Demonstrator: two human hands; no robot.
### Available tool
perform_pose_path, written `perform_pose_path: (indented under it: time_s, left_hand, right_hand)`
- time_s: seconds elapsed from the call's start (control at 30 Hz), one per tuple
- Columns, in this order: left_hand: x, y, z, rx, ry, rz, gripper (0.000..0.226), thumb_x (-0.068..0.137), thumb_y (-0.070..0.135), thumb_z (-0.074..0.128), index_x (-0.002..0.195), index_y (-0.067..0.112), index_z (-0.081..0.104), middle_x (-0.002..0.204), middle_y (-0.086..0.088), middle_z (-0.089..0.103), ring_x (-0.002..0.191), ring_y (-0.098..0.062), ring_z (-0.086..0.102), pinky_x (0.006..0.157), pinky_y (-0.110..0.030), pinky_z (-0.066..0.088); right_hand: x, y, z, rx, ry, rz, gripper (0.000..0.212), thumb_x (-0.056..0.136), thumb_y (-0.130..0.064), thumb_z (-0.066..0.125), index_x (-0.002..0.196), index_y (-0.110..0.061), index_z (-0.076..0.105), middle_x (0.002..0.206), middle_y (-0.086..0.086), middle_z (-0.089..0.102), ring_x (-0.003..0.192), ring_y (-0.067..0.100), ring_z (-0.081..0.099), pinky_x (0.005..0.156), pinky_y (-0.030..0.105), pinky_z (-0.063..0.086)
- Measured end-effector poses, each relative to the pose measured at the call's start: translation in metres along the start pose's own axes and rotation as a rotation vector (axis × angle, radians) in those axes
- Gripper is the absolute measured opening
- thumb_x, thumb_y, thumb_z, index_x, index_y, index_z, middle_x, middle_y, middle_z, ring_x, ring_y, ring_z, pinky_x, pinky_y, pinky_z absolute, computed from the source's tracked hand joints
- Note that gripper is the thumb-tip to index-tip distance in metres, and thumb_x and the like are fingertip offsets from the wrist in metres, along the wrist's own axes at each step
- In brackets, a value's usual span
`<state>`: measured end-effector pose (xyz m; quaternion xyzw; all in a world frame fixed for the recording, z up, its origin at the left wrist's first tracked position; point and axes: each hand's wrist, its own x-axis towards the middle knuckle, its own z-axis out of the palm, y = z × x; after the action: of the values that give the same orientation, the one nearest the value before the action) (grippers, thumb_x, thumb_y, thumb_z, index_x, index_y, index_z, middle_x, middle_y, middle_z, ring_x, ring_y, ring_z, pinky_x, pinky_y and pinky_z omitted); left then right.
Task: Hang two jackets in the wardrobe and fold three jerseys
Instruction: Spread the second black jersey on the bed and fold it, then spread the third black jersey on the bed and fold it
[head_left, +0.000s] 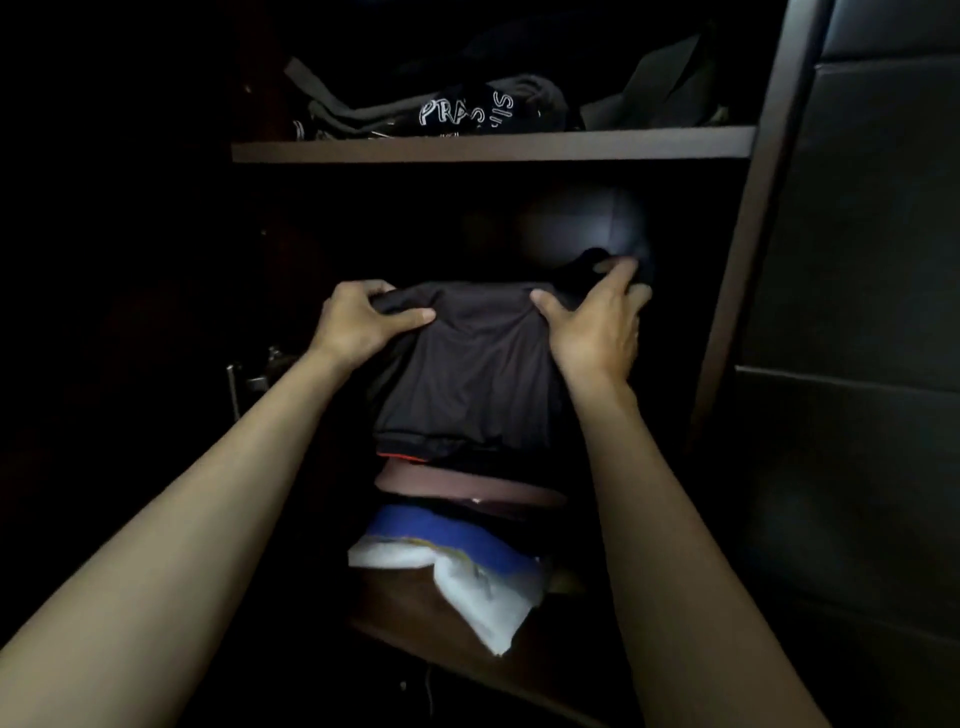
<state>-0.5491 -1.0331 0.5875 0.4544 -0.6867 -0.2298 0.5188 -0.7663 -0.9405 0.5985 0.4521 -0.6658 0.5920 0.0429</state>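
Between both hands sits a folded black jersey (470, 374) topping the wardrobe stack: left hand (358, 322) pinches its far-left corner, right hand (597, 322) grips the far-right. Under them, maroon (467, 491), blue (441, 535) and white (483, 587) folded clothes; above, a shelf (493, 145) of dark clothes.

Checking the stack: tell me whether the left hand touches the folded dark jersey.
Touching. Head view shows the left hand pinching the folded dark jersey at its far left corner.

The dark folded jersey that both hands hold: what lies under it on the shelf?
Under the dark folded jersey lie a brown garment, a blue one and a white one, stacked. Their full shapes are covered.
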Motion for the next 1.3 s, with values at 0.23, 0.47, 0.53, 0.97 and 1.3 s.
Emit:
perform_pose_path:
  time_s: [0.23,0.47,0.53,0.97,1.3]
  left_hand:
    - [0.005,-0.057,0.096,0.471,-0.172,0.019,0.061,0.091,0.058,0.059,0.141,0.024,0.05,0.144,-0.005,0.049,0.134,-0.029,0.047,0.106,-0.047,0.039]
    - [-0.024,-0.091,0.115,0.517,-0.543,-0.026,0.054,0.106,0.052,0.024,0.157,0.033,0.029,0.165,0.008,0.025,0.153,-0.016,0.019,0.124,-0.041,0.013]
    - [-0.031,-0.086,0.103,0.511,-0.488,-0.021,0.052,0.105,0.051,0.029,0.154,0.033,0.035,0.163,0.007,0.031,0.15,-0.018,0.026,0.122,-0.041,0.019]
    - [-0.275,-0.042,-0.054,0.444,0.089,-0.344,0.028,0.105,0.036,0.047,0.115,0.02,0.067,0.104,0.003,0.072,0.099,-0.012,0.068,0.091,-0.031,0.052]
    - [-0.499,0.07,-0.148,0.807,0.242,-0.59,0.027,0.105,0.034,0.049,0.11,0.013,0.066,0.089,0.002,0.069,0.074,-0.007,0.06,0.074,-0.029,0.046]
  right_hand:
    - [-0.018,0.064,0.071,-0.573,-0.414,-0.227,0.066,0.102,-0.053,0.044,0.156,-0.016,0.031,0.161,0.017,0.032,0.152,0.033,0.022,0.124,0.051,0.012]
    - [-0.038,0.1,0.086,-0.706,-0.734,-0.143,0.06,0.108,-0.051,0.02,0.162,-0.024,0.019,0.17,0.01,0.012,0.157,0.031,0.007,0.126,0.051,-0.002]
    - [-0.043,0.088,0.083,-0.651,-0.707,-0.213,0.059,0.109,-0.048,0.025,0.159,-0.019,0.027,0.167,0.012,0.024,0.154,0.034,0.015,0.125,0.053,0.004]
    - [-0.187,0.002,0.06,0.228,-1.005,-0.759,0.031,0.103,-0.03,0.052,0.133,-0.021,0.059,0.129,0.004,0.062,0.119,0.025,0.06,0.095,0.04,0.05]
    - [-0.354,-0.077,-0.034,0.731,-1.357,-0.965,0.025,0.1,-0.025,0.059,0.124,-0.023,0.064,0.109,-0.005,0.065,0.09,0.013,0.064,0.084,0.041,0.057]
